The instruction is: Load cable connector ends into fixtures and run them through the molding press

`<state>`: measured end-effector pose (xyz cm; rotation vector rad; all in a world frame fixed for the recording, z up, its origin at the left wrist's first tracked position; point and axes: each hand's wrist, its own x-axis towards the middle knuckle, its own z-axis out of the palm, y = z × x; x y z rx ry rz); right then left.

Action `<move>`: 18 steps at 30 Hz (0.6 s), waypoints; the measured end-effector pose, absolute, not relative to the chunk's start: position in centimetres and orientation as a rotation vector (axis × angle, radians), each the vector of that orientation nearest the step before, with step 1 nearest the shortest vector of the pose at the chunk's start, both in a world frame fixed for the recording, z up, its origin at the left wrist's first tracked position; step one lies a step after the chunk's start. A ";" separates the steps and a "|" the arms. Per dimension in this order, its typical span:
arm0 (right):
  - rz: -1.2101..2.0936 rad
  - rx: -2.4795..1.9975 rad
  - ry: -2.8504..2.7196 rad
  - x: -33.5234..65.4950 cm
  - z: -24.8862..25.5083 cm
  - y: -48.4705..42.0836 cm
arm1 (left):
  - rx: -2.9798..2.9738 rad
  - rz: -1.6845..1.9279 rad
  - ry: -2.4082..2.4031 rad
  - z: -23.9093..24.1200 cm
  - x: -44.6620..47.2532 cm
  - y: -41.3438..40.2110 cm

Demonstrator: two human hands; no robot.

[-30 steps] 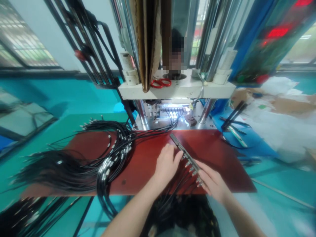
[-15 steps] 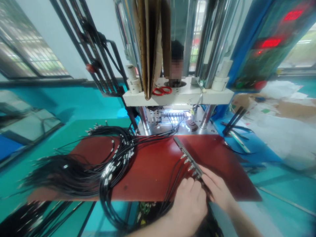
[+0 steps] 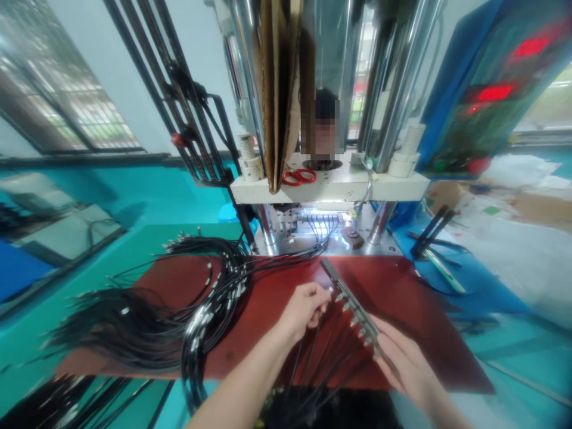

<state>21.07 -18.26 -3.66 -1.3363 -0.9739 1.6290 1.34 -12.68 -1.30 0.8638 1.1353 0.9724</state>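
My right hand point(image 3: 404, 357) grips the lower end of a long, narrow metal bar point(image 3: 344, 286), which lies slanted over the red-brown board point(image 3: 277, 333). Along the bar's left side sits a row of small metal connectors point(image 3: 354, 322), with thin black cables running down from them. My left hand point(image 3: 307, 305) is closed in a pinch near the bar's upper part. A small pale cable tip point(image 3: 330, 290) shows at its fingertips; the cable behind it is mostly hidden by the fingers.
A looped bundle of black cables point(image 3: 196, 322) covers the board's left side. Behind the board stands a press point(image 3: 330, 189) with lit tooling and several cables point(image 3: 324, 223) in it. Red-handled scissors point(image 3: 299, 177) lie on its plate. Tools point(image 3: 440, 268) rest on the blue surface at right.
My left hand has moved up and left along the bar, from its lower connectors to near its upper end. My right hand still holds the bar. The view has shifted slightly.
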 end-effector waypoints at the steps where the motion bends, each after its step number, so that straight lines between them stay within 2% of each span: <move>1: 1.636 -1.334 -0.982 21.1 -3.7 -18.2 | 0.872 0.955 1.153 -1.6 1.7 -12.5; 7: 1.657 -1.340 -0.834 20.9 -3.5 -18.1 | 0.896 0.937 1.207 -1.7 2.5 -12.0; 18: 1.504 -1.306 -1.197 20.7 -4.7 -17.7 | 1.122 0.821 1.334 -2.6 2.0 -10.9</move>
